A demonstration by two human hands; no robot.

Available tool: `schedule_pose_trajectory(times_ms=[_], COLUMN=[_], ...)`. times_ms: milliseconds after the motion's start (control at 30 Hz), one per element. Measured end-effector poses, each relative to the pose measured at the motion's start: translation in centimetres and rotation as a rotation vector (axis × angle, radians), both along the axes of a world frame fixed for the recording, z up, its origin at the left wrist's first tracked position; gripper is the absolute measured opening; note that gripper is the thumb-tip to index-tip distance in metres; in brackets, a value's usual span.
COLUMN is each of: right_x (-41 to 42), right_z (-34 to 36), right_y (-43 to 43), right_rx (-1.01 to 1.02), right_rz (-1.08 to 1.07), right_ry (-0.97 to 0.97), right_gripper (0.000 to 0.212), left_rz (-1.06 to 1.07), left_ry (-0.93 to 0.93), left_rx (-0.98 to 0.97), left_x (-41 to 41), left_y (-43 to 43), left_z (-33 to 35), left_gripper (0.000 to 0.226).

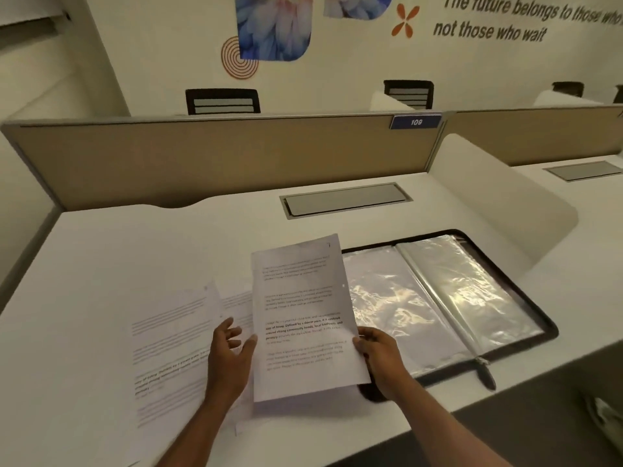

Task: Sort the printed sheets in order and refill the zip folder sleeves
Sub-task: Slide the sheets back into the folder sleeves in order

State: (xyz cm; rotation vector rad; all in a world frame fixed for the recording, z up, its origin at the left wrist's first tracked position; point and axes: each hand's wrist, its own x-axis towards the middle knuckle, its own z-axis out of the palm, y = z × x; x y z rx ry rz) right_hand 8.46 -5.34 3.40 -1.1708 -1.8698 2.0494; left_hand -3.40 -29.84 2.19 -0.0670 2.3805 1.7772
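A printed sheet (301, 308) is held up above the white desk (141, 251). My right hand (379, 355) pinches its lower right edge. Just left of the sheet's lower left edge, my left hand (229, 355) hovers with fingers relaxed and apart, holding nothing. Under and to the left of it, several more printed sheets (175, 348) lie spread flat on the desk. A black zip folder (438, 301) lies open to the right, its clear plastic sleeves (468, 284) facing up. The raised sheet hides the folder's left edge.
A beige partition (219, 160) bounds the desk at the back, with a blue 109 tag (415, 122). A grey cable hatch (345, 199) sits in the desk behind the folder. A white curved divider (499, 197) stands to the right. The desk's front edge runs near my forearms.
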Motion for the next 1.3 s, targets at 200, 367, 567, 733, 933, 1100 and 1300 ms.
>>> schedule_pose_trajectory(times_ms=[200,367,567,733,933,1100,1300], right_x=[2.5,4.1,5.4,5.8,5.6,4.5,3.0], right_z=[0.2,0.2,0.0,-0.4,-0.9,-1.4,-0.7], right_y=[6.2,11.6,16.7,20.3,22.8,24.2,27.2], right_rx=[-0.023,-0.075,-0.156,-0.144,-0.134,-0.148,-0.095], right_rz=[0.014,0.01,0.029,0.048,0.117,0.162,0.19], right_ry=[-0.022,-0.009,0.012,0.018,0.003,-0.017,-0.04], right_gripper=[0.019,0.021,0.02,0.017,0.015,0.015,0.017], left_rz=[-0.119,-0.2,-0.163,-0.152,-0.177,-0.203,-0.239], left_ry=[-0.225,-0.295,-0.319,-0.324,-0.349,-0.355,-0.314], left_rx=[0.106,0.17,0.199,0.223,0.264,0.269,0.285], left_x=[0.9,2.6,4.8,6.4,7.5,6.0,3.6], left_y=[5.9,11.5,16.8,19.7,21.9,23.1,25.7], left_z=[-0.7,-1.2,-0.6,-0.3,0.2,-0.2,-0.4], left_gripper=[0.045,0.032,0.015,0.019,0.025,0.029,0.032])
